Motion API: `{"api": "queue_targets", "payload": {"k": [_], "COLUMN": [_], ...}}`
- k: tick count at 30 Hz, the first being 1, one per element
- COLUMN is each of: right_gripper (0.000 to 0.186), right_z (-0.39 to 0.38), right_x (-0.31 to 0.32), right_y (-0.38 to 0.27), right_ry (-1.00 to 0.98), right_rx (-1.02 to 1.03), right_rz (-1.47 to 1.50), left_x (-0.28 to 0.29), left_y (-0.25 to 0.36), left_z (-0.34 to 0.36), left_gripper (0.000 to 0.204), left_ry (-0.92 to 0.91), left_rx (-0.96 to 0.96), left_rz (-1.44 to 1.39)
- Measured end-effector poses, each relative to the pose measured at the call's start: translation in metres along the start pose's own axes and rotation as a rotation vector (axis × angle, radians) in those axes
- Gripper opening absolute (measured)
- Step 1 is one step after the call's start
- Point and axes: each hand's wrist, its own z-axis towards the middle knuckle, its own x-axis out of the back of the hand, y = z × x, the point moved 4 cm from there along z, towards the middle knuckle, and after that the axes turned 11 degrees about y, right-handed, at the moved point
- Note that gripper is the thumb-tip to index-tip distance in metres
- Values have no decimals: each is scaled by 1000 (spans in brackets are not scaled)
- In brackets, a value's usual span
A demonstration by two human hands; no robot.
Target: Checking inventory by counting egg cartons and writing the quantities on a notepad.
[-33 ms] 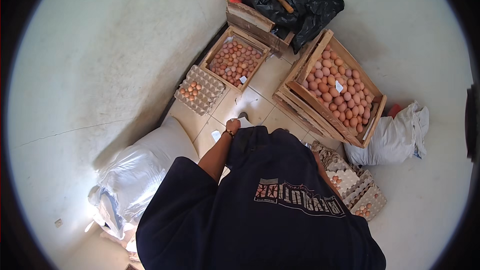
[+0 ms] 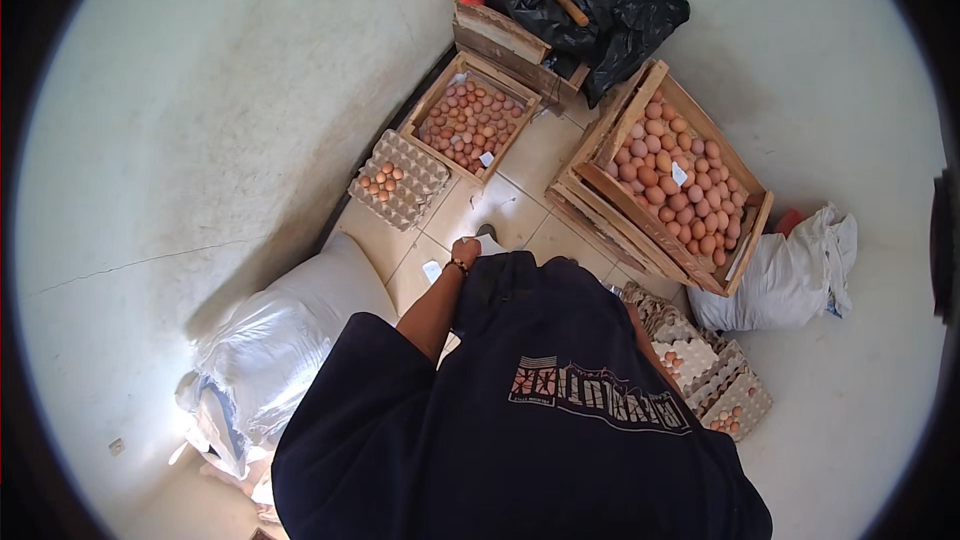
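My left hand point(image 2: 466, 250), with a beaded bracelet at the wrist, is in front of my dark shirt. Its fingers are closed on the edge of a white piece of paper point(image 2: 489, 245), most of which is hidden behind the shirt. On my right only a strip of the forearm point(image 2: 648, 342) shows; the shirt covers my right hand. Ahead of the left hand, an egg tray point(image 2: 417, 180) lies on the tiled floor with several brown eggs point(image 2: 381, 182) at one side. Beyond it stands a shallow wooden crate point(image 2: 408, 128) of brown eggs.
A bigger wooden crate point(image 2: 640, 240) full of eggs stands at right. Black plastic bags point(image 2: 630, 10) top another wooden box point(image 2: 500, 32) at the back. White sacks lie left point(image 2: 290, 325) and right point(image 2: 775, 285). Stacked egg trays point(image 2: 725, 380) sit by my right side.
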Motion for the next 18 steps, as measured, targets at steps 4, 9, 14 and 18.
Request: {"api": "queue_targets", "payload": {"k": [4, 9, 14, 18], "right_gripper": [49, 50, 45, 37], "right_z": [1, 0, 15, 38], "right_x": [0, -13, -13, -21], "right_y": [3, 8, -14, -32], "right_ry": [36, 69, 233, 195], "right_rx": [-29, -82, -234, -186], "right_rz": [-12, -27, 384, 396], "left_x": [27, 49, 74, 89], "left_y": [16, 19, 6, -27], "left_z": [-9, 0, 5, 21], "left_gripper": [26, 36, 34, 25], "left_ry": [80, 19, -26, 44], "left_rx": [66, 79, 142, 273], "left_rz": [14, 9, -221, -408]}}
